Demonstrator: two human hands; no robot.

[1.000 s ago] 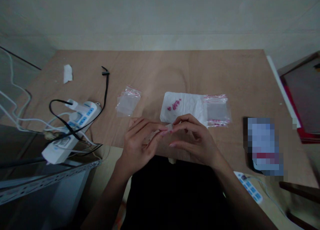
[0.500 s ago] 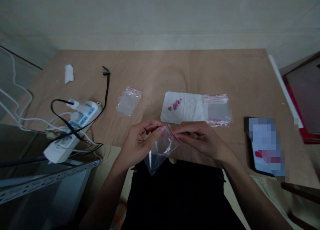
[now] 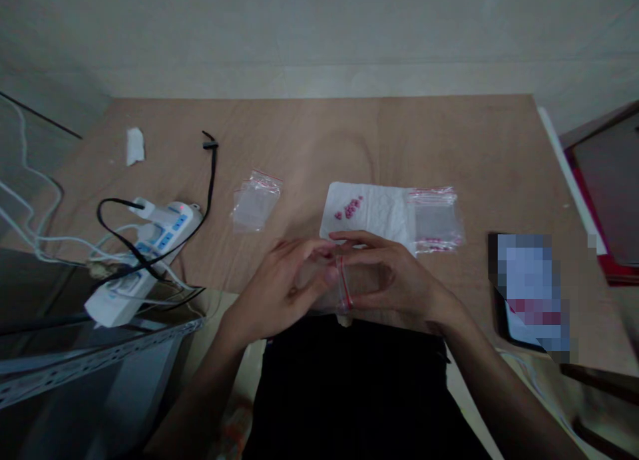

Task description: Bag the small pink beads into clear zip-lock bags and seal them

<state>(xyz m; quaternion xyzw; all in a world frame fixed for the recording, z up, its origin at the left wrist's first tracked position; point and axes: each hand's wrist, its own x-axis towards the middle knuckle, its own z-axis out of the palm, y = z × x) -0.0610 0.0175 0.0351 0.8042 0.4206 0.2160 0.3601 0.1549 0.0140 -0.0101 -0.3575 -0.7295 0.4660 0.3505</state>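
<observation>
A small clear zip-lock bag [image 3: 344, 288] with a red-lined seal is between my hands at the table's front edge. My left hand [image 3: 287, 283] is closed on the bag's body, thumb and fingers pinching it left of the seal. My right hand [image 3: 394, 273] grips the mouth end, its thumb near the lower end of the red line and its fingers near the upper end. My fingers hide part of the bag. Just beyond my hands lies a white paper sheet [image 3: 387, 214] with several small pink-red pieces [image 3: 352, 208] on it.
A stack of zip-lock bags [image 3: 435, 220] overlaps the sheet's right end; other small bags [image 3: 257, 202] lie left. A power strip [image 3: 170, 230] with tangled cables is at the left edge, a phone [image 3: 532, 290] at the right. A white scrap [image 3: 134, 146] lies far left.
The bag has turned from hanging diagonally to lying sideways, with its seal closer to upright. My right hand has spread from a pinch at the seal to a wider hold across it.
</observation>
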